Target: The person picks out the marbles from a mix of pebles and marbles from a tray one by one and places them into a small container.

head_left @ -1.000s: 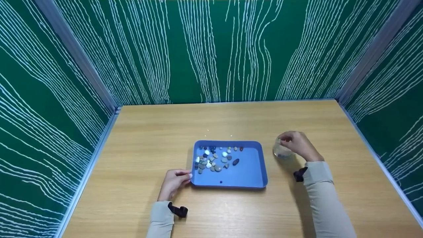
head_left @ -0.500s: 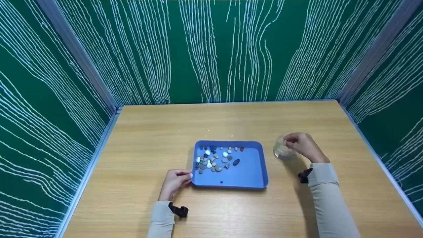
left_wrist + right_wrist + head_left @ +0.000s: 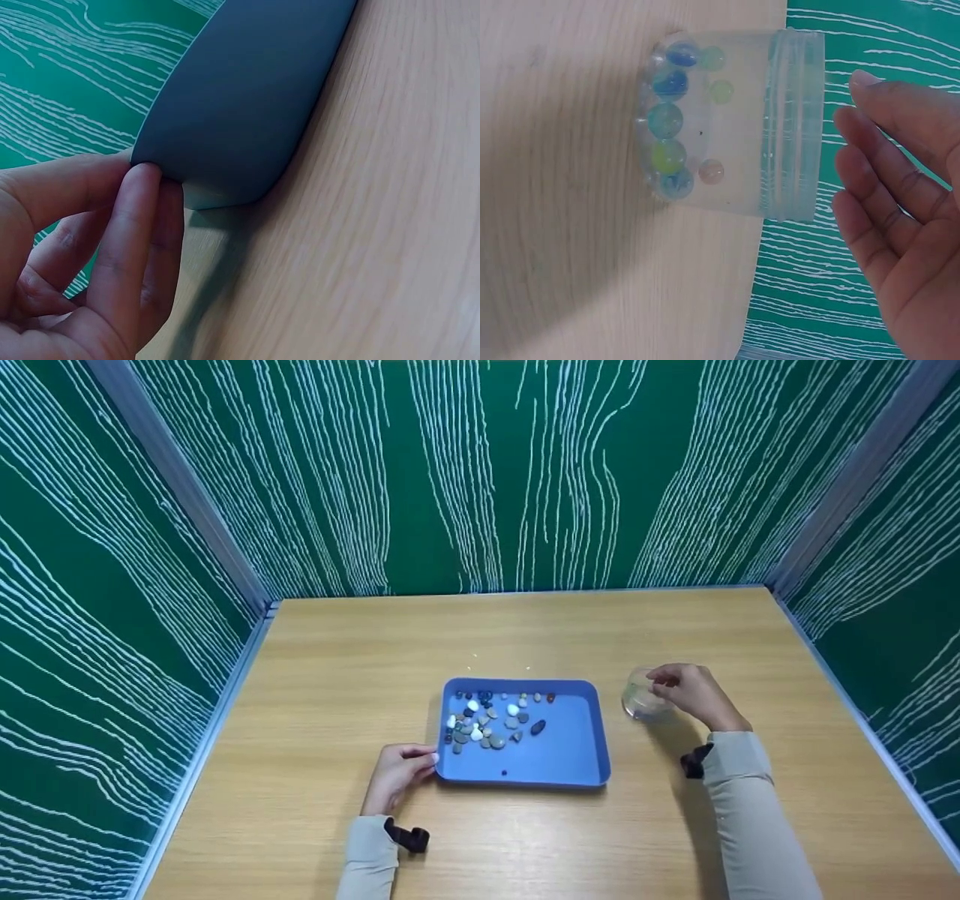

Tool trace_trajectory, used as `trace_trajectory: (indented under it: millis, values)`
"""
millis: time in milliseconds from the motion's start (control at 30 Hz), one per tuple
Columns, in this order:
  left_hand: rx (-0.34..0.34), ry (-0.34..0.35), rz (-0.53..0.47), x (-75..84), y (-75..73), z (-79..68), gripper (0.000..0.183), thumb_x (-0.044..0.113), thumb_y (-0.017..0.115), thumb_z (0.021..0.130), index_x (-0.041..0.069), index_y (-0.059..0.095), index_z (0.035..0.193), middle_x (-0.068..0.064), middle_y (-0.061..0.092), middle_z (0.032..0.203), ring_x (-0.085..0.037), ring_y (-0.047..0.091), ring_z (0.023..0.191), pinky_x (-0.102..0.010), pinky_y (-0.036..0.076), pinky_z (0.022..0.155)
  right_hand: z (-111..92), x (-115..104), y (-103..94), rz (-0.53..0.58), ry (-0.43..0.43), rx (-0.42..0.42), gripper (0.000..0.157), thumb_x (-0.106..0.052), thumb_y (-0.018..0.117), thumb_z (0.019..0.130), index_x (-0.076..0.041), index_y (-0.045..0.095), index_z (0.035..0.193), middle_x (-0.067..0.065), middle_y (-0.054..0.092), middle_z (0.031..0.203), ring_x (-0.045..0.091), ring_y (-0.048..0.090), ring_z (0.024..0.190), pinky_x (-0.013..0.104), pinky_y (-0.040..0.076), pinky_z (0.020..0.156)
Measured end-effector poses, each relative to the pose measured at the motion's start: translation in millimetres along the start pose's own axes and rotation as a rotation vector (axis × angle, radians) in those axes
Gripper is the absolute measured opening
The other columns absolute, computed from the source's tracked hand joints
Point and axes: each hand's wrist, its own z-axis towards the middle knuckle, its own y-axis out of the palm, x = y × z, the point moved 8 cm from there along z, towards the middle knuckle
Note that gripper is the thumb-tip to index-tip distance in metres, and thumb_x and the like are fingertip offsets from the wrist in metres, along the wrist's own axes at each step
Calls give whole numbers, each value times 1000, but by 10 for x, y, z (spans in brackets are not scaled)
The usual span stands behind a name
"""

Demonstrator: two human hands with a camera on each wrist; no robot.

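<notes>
My left hand (image 3: pixel 399 776) pinches the left side of a blue tray (image 3: pixel 555 754) near its front corner; in the left wrist view thumb and fingers meet at the edge of the tray wall (image 3: pixel 232 97). Pebbles (image 3: pixel 497 742) in white, grey and brown and small dark beads (image 3: pixel 484 696) lie mostly in the tray's left half. To the tray's right stands a clear jar (image 3: pixel 637 701), lidless, with several glass marbles (image 3: pixel 665 120) at its bottom. My right hand (image 3: pixel 915 187) hovers just off the jar's mouth, fingers loosely bent, nothing between thumb and fingertips.
Tiny white bits (image 3: pixel 528 667) lie on the wooden table (image 3: pixel 360 660) behind the tray. Green panels (image 3: pixel 435 472) with wavy white lines enclose the table at the back and both sides. A lone dark bead (image 3: pixel 504 772) sits near the tray's front wall.
My right hand has shifted a little to the right, from over the jar's mouth to its right edge. The left hand keeps its hold on the tray.
</notes>
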Motion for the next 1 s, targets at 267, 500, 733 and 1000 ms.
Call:
trace_trajectory:
  millis: [267,500,733,1000]
  values:
    - [18,24,-9,-60,-13,50,29,-5,68,83,-16,63,109,-13,69,94,-11,66,75,-22,60,73,2,-14,36,-13,-17,-5,23,-4,60,92,7,66,111,24,67,104,32,63,93,33,57,76]
    - [31,3,0,-82,-18,50,28,-5,69,82,-14,65,108,-12,69,94,-12,66,76,-24,61,75,53,-91,100,1,2,-33,23,-5,59,94,4,66,113,24,66,111,32,64,98,44,58,85]
    - [23,-9,2,-89,-5,41,28,-5,68,83,-13,65,109,-15,68,97,-13,66,78,-24,60,75,118,-208,192,-14,-23,-38,23,-6,59,93,4,67,113,23,67,108,30,63,94,43,58,81]
    - [32,2,-8,-77,-27,45,28,-6,69,82,-14,65,108,-13,69,94,-11,66,75,-22,60,72,232,-417,339,-23,-36,-45,23,-11,61,94,0,68,112,19,68,106,28,64,92,44,58,81]
